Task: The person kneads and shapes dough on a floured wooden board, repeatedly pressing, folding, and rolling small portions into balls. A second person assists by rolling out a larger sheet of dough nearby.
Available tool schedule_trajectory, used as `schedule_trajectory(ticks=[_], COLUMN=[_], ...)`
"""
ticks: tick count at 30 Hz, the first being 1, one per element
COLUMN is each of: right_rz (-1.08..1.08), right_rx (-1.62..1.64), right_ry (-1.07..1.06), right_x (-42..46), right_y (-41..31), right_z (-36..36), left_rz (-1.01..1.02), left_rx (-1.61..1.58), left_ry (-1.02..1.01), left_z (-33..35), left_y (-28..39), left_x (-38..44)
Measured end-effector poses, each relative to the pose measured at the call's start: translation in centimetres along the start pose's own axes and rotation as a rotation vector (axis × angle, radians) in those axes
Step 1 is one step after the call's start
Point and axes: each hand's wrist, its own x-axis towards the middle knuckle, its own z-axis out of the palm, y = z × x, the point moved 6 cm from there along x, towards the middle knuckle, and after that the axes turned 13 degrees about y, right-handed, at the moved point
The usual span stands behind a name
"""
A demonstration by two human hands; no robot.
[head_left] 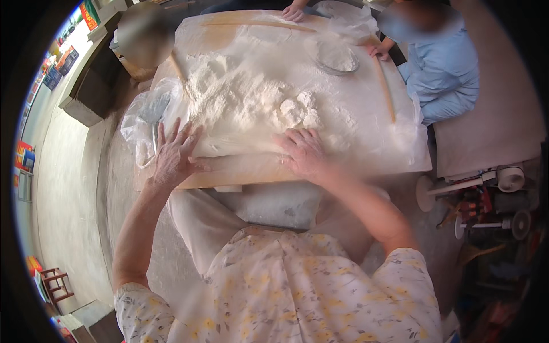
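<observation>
A broad, uneven layer of white flour covers much of the wooden board before me. My left hand is spread at the board's near left part, holding nothing, with its thumb pointing towards the middle. Beside its fingers are a clear plastic bag and a metal scoop with a thin handle. Close to the near edge, my right hand lies palm down on the floury surface, fingers slightly apart. Just beyond its fingertips sit several white, floury lumps. Whatever is under the right palm is hidden.
Long rolling pins lie at the board's far side, right side and left side. A shallow bowl of flour stands at the far right. Other people sit around, one in a light-blue jacket, with hands at the board's edge.
</observation>
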Motion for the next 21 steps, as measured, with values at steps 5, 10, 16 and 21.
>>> schedule_trajectory(ticks=[5, 10, 16, 21], right_rz=[-0.063, -0.163, -0.035, -0.116], right_rx=[-0.05, -0.158, -0.081, -0.094], right_ry=[0.146, 0.174, 0.096, 0.153], right_x=[3.0, 1.2, 0.9, 0.4], right_y=[-2.4, -2.6, 0.0, -0.6], right_z=[-1.6, 1.8, 2.2, 3.0], left_rz=[-0.081, -0.038, 0.092, 0.052], left_rx=[-0.245, -0.279, -0.086, 0.073], left_ry=[-0.041, 0.035, 0.166, -0.043], left_z=[1.3, 1.3, 1.6, 1.5], left_y=[1.0, 2.5, -3.0, -5.5], left_x=[1.6, -1.0, -1.2, -0.3])
